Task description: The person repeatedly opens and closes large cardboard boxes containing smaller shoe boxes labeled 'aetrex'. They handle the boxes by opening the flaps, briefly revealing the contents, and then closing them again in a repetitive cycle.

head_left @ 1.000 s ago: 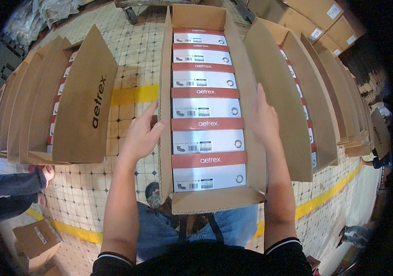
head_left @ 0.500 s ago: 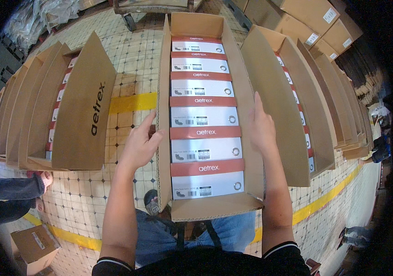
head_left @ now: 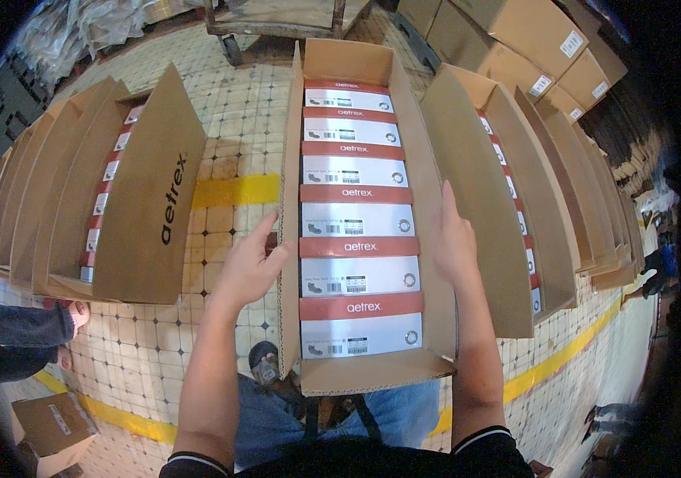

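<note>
A long brown cardboard carton [head_left: 372,378] stands in front of me with its top flaps raised. Inside it, a row of white shoeboxes [head_left: 360,276] with red bands runs away from me. My left hand [head_left: 249,267] is at the carton's left flap, its thumb by the edge and its index finger stretched forward. On the other side, my right hand [head_left: 456,243] lies along the right flap, fingers pointing away from me. Both hands look open. Some fingertips are hidden, so how firmly they touch the flaps is unclear.
More open cartons stand in rows at left [head_left: 145,191] and right [head_left: 480,199]. A wheeled cart [head_left: 276,20] is at the far side, stacked closed boxes [head_left: 535,32] at far right. A small box [head_left: 53,426] sits lower left, near another person's leg [head_left: 17,327].
The whole view has shifted, so the carton, cart and neighbouring cartons sit lower in the picture. My hands keep nearly the same place beside the flaps.
</note>
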